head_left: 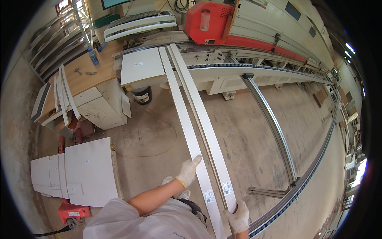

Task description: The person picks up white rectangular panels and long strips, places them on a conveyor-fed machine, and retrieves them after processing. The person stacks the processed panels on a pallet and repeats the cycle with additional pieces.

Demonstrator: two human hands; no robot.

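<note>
Two long narrow white boards run from the machine's edge toward me, side by side with a slim gap between them. My left hand (189, 171), in a pale work glove, grips the edge of the left board (184, 119), thumb on its top face. At the near end of the right board (205, 119), my gloved right hand (238, 217) is closed around the corner. Printed labels stick to both boards near their close ends. Their far ends lie beside a wide white panel (141, 73) on the machine. The undersides of both boards are hidden.
A red-and-white machine (207, 22) stands at the back, with metal rails (274, 127) to the right. At left are a wooden-topped desk (95, 73) holding curved white strips and a blue bottle (93, 57), a black bucket (142, 95), and stacked white panels (93, 167) above a red pallet jack (73, 211).
</note>
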